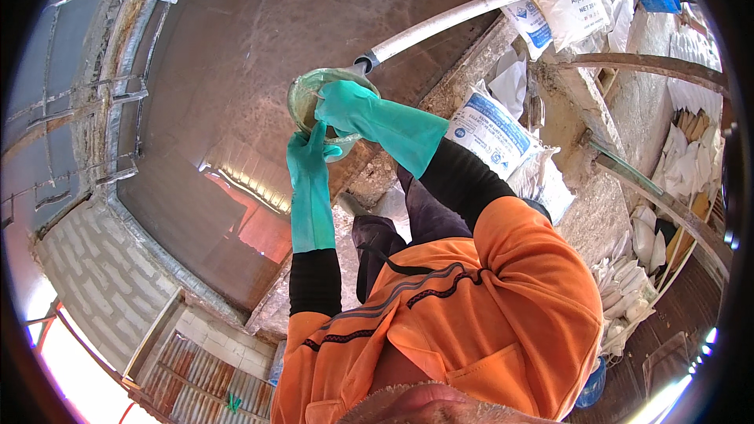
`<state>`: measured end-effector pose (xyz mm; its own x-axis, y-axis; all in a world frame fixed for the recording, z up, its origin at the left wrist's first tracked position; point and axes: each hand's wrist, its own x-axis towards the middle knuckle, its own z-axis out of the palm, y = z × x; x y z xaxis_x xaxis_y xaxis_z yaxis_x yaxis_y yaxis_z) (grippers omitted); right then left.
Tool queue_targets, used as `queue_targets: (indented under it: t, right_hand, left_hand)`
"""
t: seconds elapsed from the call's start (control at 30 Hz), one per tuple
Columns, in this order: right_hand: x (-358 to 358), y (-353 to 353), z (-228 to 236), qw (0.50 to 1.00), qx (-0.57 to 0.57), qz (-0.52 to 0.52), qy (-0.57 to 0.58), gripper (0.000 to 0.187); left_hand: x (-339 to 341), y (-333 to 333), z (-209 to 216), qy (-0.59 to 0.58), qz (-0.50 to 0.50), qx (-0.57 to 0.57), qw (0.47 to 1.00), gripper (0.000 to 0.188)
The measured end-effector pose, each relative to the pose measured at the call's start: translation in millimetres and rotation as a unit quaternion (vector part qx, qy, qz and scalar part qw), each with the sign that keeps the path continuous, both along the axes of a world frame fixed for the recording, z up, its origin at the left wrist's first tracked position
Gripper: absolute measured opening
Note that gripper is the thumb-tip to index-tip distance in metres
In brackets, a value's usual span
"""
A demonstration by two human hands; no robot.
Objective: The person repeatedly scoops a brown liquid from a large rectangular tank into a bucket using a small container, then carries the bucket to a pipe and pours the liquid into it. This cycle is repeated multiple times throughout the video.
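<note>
Spillage risk: bowl (318, 102) (clear, upper centre, under the pipe (440, 25) mouth) may tip over the tank (236, 71) if the clamped right hand (345, 106) or the supporting left hand (308, 153) slips.

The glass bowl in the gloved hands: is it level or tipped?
Tipped. The bowl shows its round opening side-on toward the camera, left hand beneath, right hand over its rim. Whether anything is inside: cannot tell.
</note>
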<state>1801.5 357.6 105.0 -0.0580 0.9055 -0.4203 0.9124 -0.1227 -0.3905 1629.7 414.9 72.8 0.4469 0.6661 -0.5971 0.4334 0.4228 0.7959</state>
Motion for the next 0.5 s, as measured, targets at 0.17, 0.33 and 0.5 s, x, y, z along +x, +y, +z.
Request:
queue_targets:
  t: [0.17, 0.33, 0.5]
  right_hand:
    - [-2.8, -8.5, -1.3, 0.913, -0.026, -0.340, 0.226, 0.019]
    - [4.8, -9.9, -10.9, 0.918, -0.031, -0.315, 0.239, 0.023]
    - [8.8, -16.1, -8.1, 0.820, -0.079, -0.444, 0.352, 0.029]
  left_hand:
    - [10.0, -2.0, 6.8, 0.018, -0.014, 0.017, 1.000, 0.032]
    - [20.9, -4.4, 7.6, 0.009, -0.015, 0.016, 1.000, 0.033]
    - [31.2, -6.2, 10.0, 0.013, -0.027, 0.012, 0.999, 0.031]
